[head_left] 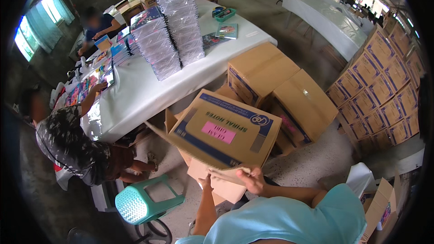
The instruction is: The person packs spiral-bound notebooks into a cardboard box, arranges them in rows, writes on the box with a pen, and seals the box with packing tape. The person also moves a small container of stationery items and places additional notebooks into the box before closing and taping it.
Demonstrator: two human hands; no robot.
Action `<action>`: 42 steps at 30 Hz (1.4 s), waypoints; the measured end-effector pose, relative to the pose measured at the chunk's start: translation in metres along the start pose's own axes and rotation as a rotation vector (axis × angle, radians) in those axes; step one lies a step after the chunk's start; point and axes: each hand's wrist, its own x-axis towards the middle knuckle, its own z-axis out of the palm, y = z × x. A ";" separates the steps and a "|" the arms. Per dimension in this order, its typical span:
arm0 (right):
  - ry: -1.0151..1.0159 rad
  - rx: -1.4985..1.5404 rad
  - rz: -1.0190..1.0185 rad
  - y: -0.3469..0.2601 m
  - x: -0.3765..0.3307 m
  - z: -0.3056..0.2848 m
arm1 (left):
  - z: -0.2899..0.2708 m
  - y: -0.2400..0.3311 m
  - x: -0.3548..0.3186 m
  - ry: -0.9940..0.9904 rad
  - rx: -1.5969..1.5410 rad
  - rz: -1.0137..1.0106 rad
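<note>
A brown cardboard box (212,142) with blue print and a pink label stands tilted in front of me, its printed side facing up. Along its near edge, loose flaps (217,176) stick out toward my body. My right hand (253,180) is closed around the right part of that edge. Farther left, my left hand (206,183) grips a flap at the near edge, its fingers partly hidden by the cardboard. Another flap (165,138) juts out from the box's left side.
Closed boxes (300,104) stand just right of the held box. A white-covered table (181,81) bears tall stacks of spiral notebooks (181,22). At left, a co-worker (77,140) reaches over the table; another person (101,25) sits beyond. A green stool (135,203) and stacked cartons (379,86) flank me.
</note>
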 end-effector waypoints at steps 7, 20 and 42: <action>-0.228 0.229 -0.049 -0.030 0.015 -0.011 | -0.119 -0.103 -0.013 -0.155 -0.557 0.000; 0.229 -0.659 -0.769 -0.018 0.261 -0.053 | 0.059 0.016 -0.125 0.025 -0.989 0.247; 0.576 -2.060 0.429 0.096 0.175 -0.082 | -0.141 0.197 -0.047 -0.262 1.756 1.557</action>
